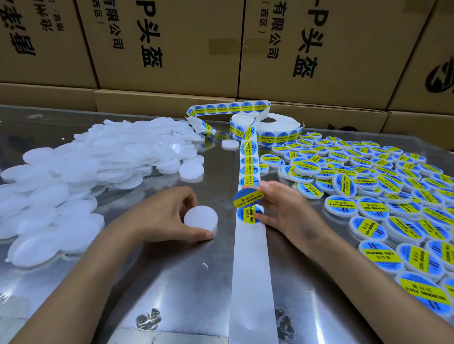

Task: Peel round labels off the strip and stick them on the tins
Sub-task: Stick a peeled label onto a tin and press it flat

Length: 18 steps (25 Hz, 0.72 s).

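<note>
Blue-and-yellow round label (248, 201) is pinched at its edge by the right hand (284, 210), lifted off the strip (250, 173), yellow band slanting up to the right. The strip's long axis runs straight away from the person, from the near tabletop edge up to the roll (268, 126); its near stretch is bare white backing, and further labels sit in a row beyond the hand. Left hand (164, 216) holds a plain white tin (201, 217) flat on the tabletop (163, 286), fingers curled round its rim, just left of the strip. Unlabelled white tins (91, 166) heaped far left, labelled tins (376, 191) spread on the right. Tabletop is shiny, scuffed metal. Stacked cardboard cartons (174, 39) with black print wall off the back.
</note>
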### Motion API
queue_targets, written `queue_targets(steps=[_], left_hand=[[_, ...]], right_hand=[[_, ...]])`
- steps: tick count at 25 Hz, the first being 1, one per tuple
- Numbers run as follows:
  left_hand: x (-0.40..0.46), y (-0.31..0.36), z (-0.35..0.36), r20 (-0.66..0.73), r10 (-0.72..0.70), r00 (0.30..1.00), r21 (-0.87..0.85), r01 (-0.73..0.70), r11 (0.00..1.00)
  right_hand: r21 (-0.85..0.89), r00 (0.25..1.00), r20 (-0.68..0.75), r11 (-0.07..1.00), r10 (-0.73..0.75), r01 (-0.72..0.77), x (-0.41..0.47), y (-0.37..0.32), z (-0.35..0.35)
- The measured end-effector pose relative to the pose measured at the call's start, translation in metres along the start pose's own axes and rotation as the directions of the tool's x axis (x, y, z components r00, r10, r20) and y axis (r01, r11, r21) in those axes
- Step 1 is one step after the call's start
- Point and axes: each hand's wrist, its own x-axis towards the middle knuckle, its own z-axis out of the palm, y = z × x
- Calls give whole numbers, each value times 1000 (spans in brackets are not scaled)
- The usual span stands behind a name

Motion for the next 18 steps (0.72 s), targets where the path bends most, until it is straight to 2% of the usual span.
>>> queue_targets(steps=[2,5,7,10,18], left_hand=[[0,10,7,-106,131,986,-17,-134,991],[1,28,16,-245,346,906,-50,-368,928],[1,35,19,-285,423,860,-39,-451,892],[0,40,21,-327,449,832,-17,-481,877],[-1,46,20,-344,455,821,-1,-485,875]], right_hand=[[11,1000,19,1000,-13,13,0,2,-1],[60,999,37,998,-13,11,-1,4,0],[80,999,40,997,1,-4,0,4,2],[99,998,51,995,20,-25,-1,4,5],[64,1000,17,998,26,-27,-3,5,10]])
